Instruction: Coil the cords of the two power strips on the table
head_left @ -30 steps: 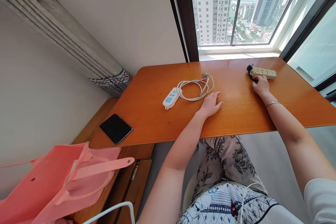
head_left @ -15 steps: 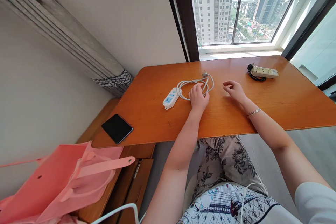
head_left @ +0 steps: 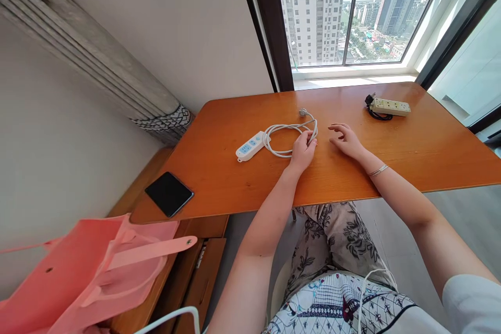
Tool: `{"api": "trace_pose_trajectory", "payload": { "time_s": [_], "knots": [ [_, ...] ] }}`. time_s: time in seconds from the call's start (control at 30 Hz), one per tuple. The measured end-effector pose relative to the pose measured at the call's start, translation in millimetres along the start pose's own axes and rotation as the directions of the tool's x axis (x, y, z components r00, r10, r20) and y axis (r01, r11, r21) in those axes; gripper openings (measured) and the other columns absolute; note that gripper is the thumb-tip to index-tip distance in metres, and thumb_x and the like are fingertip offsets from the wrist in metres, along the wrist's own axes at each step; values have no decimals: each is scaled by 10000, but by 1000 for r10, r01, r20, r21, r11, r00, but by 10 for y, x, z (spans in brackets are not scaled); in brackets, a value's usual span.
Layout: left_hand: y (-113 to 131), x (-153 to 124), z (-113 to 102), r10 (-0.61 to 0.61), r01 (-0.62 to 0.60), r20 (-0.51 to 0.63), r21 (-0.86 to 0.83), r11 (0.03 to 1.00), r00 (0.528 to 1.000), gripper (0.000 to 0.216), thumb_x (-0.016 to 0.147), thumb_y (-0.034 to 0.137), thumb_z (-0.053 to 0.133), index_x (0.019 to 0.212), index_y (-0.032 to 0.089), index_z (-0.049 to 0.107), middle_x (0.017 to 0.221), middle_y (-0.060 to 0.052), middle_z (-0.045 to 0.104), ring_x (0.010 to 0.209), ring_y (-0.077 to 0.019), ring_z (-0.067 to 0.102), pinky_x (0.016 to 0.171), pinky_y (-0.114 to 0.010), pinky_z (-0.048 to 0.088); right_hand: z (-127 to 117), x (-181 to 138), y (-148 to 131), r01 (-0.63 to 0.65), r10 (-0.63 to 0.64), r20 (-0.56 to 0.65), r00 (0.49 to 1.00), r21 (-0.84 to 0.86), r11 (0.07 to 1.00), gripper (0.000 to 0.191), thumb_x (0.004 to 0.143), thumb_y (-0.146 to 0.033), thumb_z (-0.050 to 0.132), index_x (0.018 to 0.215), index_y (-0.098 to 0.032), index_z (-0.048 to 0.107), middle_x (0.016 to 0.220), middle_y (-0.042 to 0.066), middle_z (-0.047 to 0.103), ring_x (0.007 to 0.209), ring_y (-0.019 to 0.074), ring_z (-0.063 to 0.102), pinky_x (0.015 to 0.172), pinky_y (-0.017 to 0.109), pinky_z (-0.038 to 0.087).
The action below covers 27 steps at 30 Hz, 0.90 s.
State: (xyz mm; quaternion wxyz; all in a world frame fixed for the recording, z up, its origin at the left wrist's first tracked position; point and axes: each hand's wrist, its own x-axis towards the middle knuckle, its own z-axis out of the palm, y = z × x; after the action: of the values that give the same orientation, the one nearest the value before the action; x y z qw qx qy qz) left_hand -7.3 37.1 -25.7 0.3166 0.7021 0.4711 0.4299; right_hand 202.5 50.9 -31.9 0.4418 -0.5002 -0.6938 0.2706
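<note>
A white power strip [head_left: 250, 146] with blue sockets lies on the wooden table, its white cord [head_left: 278, 154] looped to the right of it. My left hand [head_left: 303, 150] is closed around the right side of the cord loops. The cord's plug [head_left: 302, 112] rests on the table just beyond that hand. My right hand [head_left: 346, 141] hovers over or rests on the table to the right, apart from the cord, with fingers loosely curved and spread and nothing in them.
A cream power strip [head_left: 391, 107] with a black cord sits at the table's [head_left: 219, 177] far right. A black tablet or phone [head_left: 169, 194] lies at the left corner. Below it is a pink bag [head_left: 97, 266]. A window [head_left: 358, 21] stands behind the table.
My left hand has closed on the cord loops and shifted slightly right. The loops have spread, and the white strip has turned a little. My right hand has opened its fingers a bit.
</note>
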Motion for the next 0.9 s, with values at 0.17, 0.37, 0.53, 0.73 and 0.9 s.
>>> {"api": "trace_pose_trajectory", "payload": {
  "time_s": [0.17, 0.37, 0.53, 0.73, 0.9],
  "knots": [
    [67, -77, 40, 142, -138, 100, -49, 989, 985, 349, 905, 260, 580, 1244, 184, 603, 1104, -89, 711, 983, -211, 700, 913, -377, 581, 80, -44, 16, 213, -182, 173, 968, -177, 961, 495, 829, -253, 635, 1322, -231, 670, 1496, 137, 565, 1407, 321, 507, 1154, 568, 435],
    [122, -119, 60, 244, -250, 138, 26, 968, 960, 440, 858, 266, 660, 1289, 200, 602, 1249, -103, 704, 1093, -241, 688, 1009, -411, 555, 193, -68, -68, 436, -289, 430, 856, -296, 850, 384, 890, -228, 563, 1244, -251, 709, 1396, 95, 652, 1439, 319, 457, 1245, 587, 303],
    [125, -64, -3, 212, -215, 41, 77, 974, 976, 330, 986, 345, 525, 1240, 183, 660, 1231, -103, 720, 1165, -231, 667, 1055, -388, 523, 220, -116, -198, 423, -232, 417, 879, -455, 784, 411, 909, -384, 639, 1275, -212, 709, 1369, 167, 627, 1289, 374, 512, 1147, 585, 376],
    [-37, 50, -390, 116, -91, -445, 79, 993, 888, 207, 961, 277, 534, 1074, 194, 686, 1107, -87, 710, 1087, -226, 669, 1034, -378, 502, 165, -155, -309, 452, -219, 434, 874, -559, 695, 289, 988, -386, 556, 1051, -200, 768, 1167, 164, 669, 1118, 322, 557, 1049, 511, 371],
    [-344, 114, -694, -151, 158, -649, -48, 986, 746, 142, 857, 197, 605, 989, 216, 653, 1119, -79, 661, 1147, -242, 626, 1081, -402, 452, 76, -173, -358, 506, -340, 390, 856, -497, 705, 331, 1023, -404, 488, 1056, -201, 748, 1104, 131, 686, 1017, 269, 594, 983, 450, 345]
  ]
}}
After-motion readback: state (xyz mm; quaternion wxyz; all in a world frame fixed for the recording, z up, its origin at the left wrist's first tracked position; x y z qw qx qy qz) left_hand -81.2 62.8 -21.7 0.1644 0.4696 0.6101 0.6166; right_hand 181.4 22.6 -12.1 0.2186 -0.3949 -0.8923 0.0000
